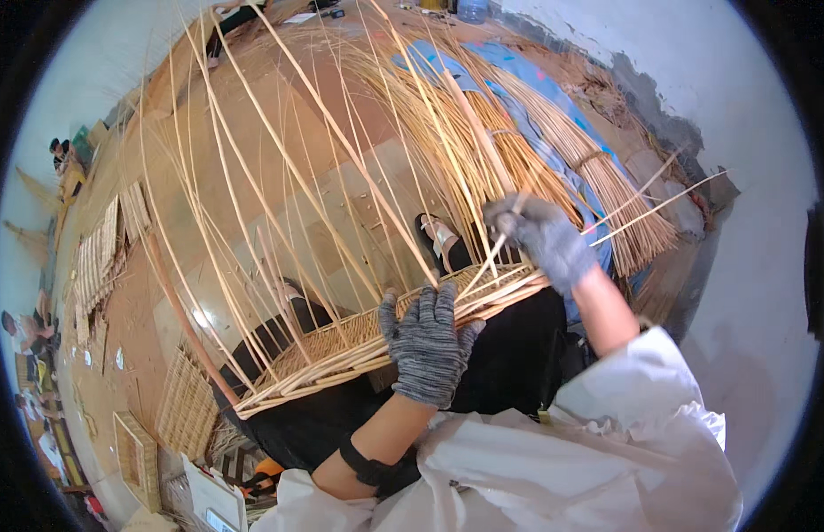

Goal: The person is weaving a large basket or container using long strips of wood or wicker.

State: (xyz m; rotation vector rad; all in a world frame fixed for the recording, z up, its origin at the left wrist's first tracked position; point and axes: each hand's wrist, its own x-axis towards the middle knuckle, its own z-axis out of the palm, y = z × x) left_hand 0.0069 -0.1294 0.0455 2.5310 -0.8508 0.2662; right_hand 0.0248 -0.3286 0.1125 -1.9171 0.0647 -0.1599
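A half-woven wicker basket [305, 377] lies across my lap, with long pale upright rods [323, 106] rising from it. My left hand [425, 346], in a grey knit glove, is closed over the near rim, fingers among the rod bases. My right hand [540, 239], also gloved, is raised above the basket's right end, fingers closed on a light rod that slants down to the weave. My sandalled feet [443, 244] show beyond the basket, partly behind the rods.
Bundles of willow rods [607, 195] lie on a blue sheet [518, 66] at the right, beside a wall [722, 106]. Woven panels [186, 399] and a wooden frame [137, 452] lie at the left. Several other people [31, 337] are along the far left.
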